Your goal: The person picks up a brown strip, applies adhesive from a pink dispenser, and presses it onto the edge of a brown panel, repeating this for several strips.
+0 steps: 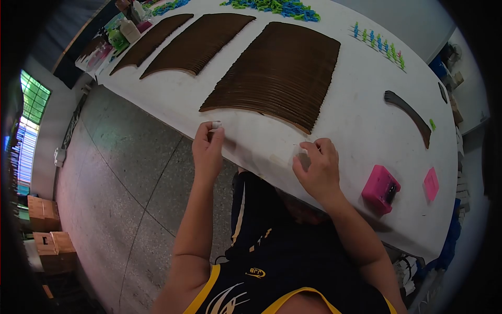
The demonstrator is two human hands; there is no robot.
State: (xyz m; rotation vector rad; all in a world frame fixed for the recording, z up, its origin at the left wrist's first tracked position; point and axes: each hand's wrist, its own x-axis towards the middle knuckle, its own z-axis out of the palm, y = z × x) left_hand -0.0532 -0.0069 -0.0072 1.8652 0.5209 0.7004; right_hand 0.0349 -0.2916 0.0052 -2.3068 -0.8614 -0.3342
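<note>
Black jersey (282, 261) with yellow edging at a white table (251, 123), both hands raised over its near edge.
Across the smooth top lie three panels of dark brown, curved strips, ridged like corduroy: the large panel (282, 73) just beyond the hands, the middle panel (201, 42) and the narrow panel (152, 43) farther left; a heap of green and blue clips (282, 8) sits behind, with a glossy pink dispenser (381, 189), a single curved strip (410, 116), a row of clips (379, 43) and a flat pink card (431, 184) to the right. Above the near edge, the left hand (208, 152) pinches a pale scrap (216, 125) between thumb and finger; the right hand (320, 170) has thumb and forefinger apart, with pale film (302, 152) at the gap (too blurred to tell whether it is gripped).
</note>
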